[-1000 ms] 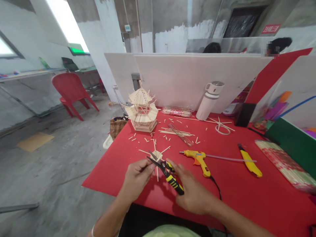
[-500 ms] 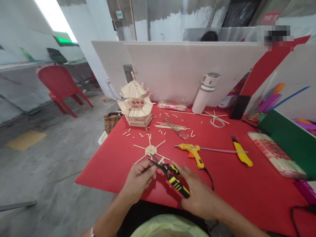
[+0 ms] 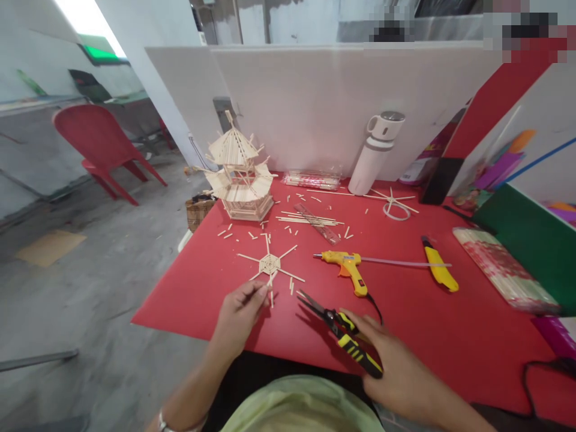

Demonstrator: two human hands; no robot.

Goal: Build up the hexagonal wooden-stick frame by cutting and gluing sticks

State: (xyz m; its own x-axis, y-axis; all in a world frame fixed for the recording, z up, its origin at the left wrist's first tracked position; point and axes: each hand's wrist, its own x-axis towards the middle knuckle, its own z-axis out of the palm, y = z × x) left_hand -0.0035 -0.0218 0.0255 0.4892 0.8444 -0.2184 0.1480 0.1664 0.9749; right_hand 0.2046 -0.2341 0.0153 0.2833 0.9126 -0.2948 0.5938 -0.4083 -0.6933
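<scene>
My left hand (image 3: 245, 306) pinches a short wooden stick (image 3: 270, 278), held over the lower arm of a spoked wooden-stick web (image 3: 270, 264) that lies flat on the red table. In my right hand (image 3: 384, 351) are black-and-yellow scissors (image 3: 337, 330), blades slightly parted and pointing up-left, away from the web. A few cut stick pieces (image 3: 291, 285) lie between the web and the scissor tips. Beyond them a yellow glue gun (image 3: 346, 264) rests on its side with a clear glue stick in its back.
A stick-built pagoda model (image 3: 240, 180) stands at the back left. Long sticks and a clear ruler (image 3: 317, 224) lie mid-table. A white bottle (image 3: 377, 153) stands behind; a yellow utility knife (image 3: 440, 267) and a stick pack (image 3: 504, 270) lie right.
My right hand has drawn the scissors right and away from my left hand. My left hand has moved slightly left, bringing a short stick over the web's lower arm.
</scene>
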